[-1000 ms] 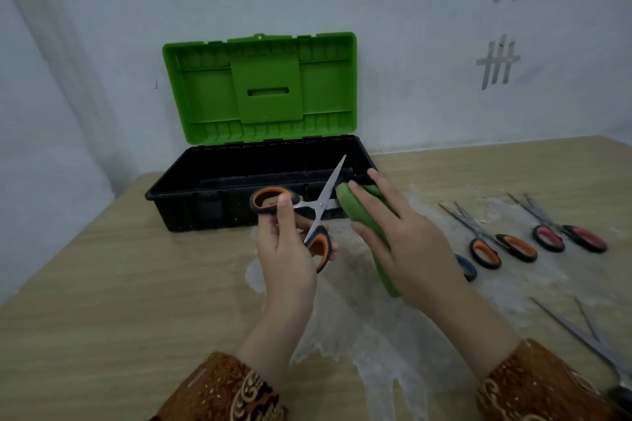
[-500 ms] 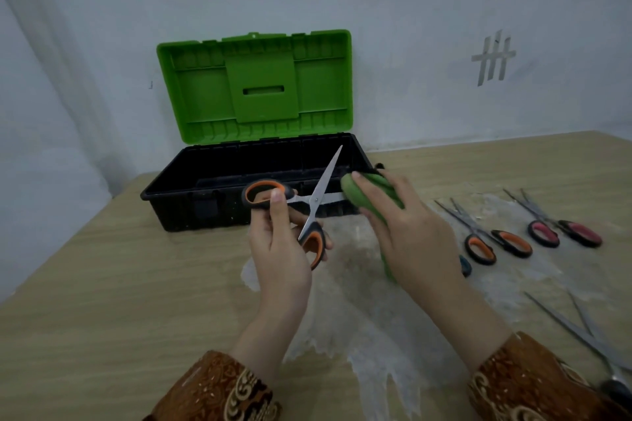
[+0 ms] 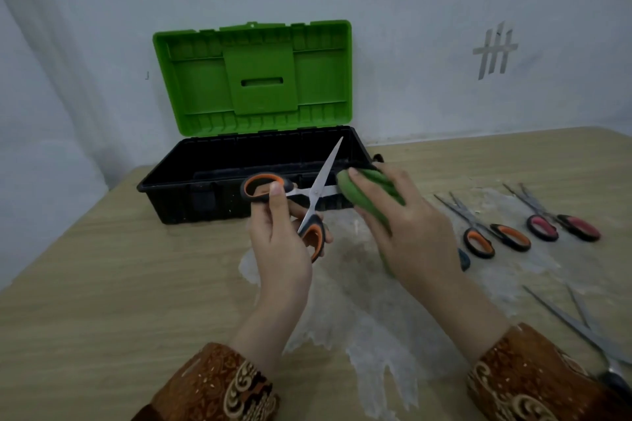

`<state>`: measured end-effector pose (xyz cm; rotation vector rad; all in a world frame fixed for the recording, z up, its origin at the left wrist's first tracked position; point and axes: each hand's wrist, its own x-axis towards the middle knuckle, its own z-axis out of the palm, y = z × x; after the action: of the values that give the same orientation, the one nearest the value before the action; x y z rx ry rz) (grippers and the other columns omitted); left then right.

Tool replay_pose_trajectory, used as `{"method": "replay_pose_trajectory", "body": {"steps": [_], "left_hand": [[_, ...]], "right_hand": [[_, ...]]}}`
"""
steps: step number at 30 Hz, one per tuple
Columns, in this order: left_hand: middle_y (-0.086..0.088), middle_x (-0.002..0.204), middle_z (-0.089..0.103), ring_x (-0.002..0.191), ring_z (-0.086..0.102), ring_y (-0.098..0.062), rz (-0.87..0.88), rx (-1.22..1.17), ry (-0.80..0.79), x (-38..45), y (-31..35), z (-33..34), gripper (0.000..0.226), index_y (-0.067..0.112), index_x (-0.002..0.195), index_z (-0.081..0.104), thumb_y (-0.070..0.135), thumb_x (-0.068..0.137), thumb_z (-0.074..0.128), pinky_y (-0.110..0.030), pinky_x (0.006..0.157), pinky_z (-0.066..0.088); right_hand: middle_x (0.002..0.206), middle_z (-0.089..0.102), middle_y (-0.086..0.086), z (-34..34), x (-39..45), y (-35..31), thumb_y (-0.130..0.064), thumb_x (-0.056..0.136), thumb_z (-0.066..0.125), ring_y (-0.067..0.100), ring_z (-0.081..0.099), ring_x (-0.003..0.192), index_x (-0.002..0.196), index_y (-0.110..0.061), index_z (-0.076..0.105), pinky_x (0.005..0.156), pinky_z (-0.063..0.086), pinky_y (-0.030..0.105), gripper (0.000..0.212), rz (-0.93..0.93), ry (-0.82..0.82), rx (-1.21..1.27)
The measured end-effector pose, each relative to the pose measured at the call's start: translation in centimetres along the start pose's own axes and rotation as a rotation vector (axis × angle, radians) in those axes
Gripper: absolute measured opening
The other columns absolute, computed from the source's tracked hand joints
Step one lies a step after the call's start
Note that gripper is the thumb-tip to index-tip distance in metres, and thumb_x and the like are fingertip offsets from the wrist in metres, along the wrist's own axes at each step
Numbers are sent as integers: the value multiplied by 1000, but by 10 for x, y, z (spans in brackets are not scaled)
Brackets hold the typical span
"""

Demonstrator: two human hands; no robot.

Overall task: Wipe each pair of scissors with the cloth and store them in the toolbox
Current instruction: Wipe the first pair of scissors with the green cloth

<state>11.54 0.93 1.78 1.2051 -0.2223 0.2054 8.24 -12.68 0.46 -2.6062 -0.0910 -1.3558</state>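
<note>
Sliding further out along one blade, cloth point(image 3: 371, 195) in right hand point(image 3: 410, 232), seemingly, scissors point(image 3: 309, 202) unmoved

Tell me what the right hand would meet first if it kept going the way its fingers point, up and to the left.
Probably the horizontal blade of the open scissors, which the right hand already wraps with the green cloth; beyond lies the toolbox. Depth is unclear.

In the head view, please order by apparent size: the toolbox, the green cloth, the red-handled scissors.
1. toolbox
2. green cloth, partly hidden by the right hand
3. red-handled scissors; similar to the cloth, so this order is unsure.
</note>
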Motion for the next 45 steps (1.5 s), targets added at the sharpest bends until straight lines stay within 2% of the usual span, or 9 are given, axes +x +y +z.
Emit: {"method": "replay_pose_trajectory", "body": {"steps": [3,9,16,22,27,35,38,41,45], "left_hand": [[-13,74,54,45,54,-22,-12,-16,21,1,0,-2,26,19,98,55,37,102,38,-28,39,42],[-10,65,50,41,52,-21,-4,-19,17,2,-1,-2,25,20,95,53,36,103,36,-26,38,39],[-8,75,56,59,57,-26,-11,-14,63,4,1,-5,23,25,92,56,39,102,40,-31,47,44],[-2,56,54,40,53,-20,1,-5,15,1,3,-1,23,23,92,53,36,103,36,-26,37,39],[-4,61,52,41,53,-21,-29,-48,33,2,5,-5,24,20,94,52,38,102,38,-26,37,38],[-4,51,52,40,53,-20,3,-16,41,7,9,-8,25,21,91,49,37,104,34,-25,37,37],[-3,53,54,39,54,-20,27,9,25,5,11,-7,26,21,90,50,37,103,34,-25,35,36],[-2,56,57,38,55,-22,36,27,9,3,11,-7,28,18,91,51,36,104,34,-24,34,35],[-9,58,61,38,55,-23,19,59,0,6,10,-9,30,15,92,51,36,104,33,-23,34,34]], "right_hand": [[130,58,10,4,-2,-14,-30,93,50,23,66,80,130,-24,59,56,56,29,38,-122,-15,4],[128,58,9,3,-1,2,-31,93,50,23,65,75,131,-24,58,56,52,25,39,20,-4,-11],[127,59,8,1,-4,-23,-27,95,48,23,66,85,128,-23,61,59,57,32,36,-197,-38,67],[125,59,8,-1,1,-6,-21,93,53,24,64,78,128,-23,61,58,49,22,36,-28,15,-18],[124,61,9,4,-3,-16,-14,91,62,25,65,84,125,-25,64,54,55,31,36,-217,16,-10],[125,58,13,-2,1,10,-19,92,60,26,64,83,131,-20,58,58,55,30,39,40,75,-5],[126,57,15,-5,2,-8,-20,89,53,21,62,79,131,-17,59,58,46,19,42,-96,79,44],[127,57,10,-2,-1,-22,-16,86,51,22,63,86,129,-22,61,58,46,19,44,-185,-2,2],[128,56,11,0,0,-2,-12,87,58,25,64,79,131,-23,59,55,37,18,45,37,0,-49]]}}
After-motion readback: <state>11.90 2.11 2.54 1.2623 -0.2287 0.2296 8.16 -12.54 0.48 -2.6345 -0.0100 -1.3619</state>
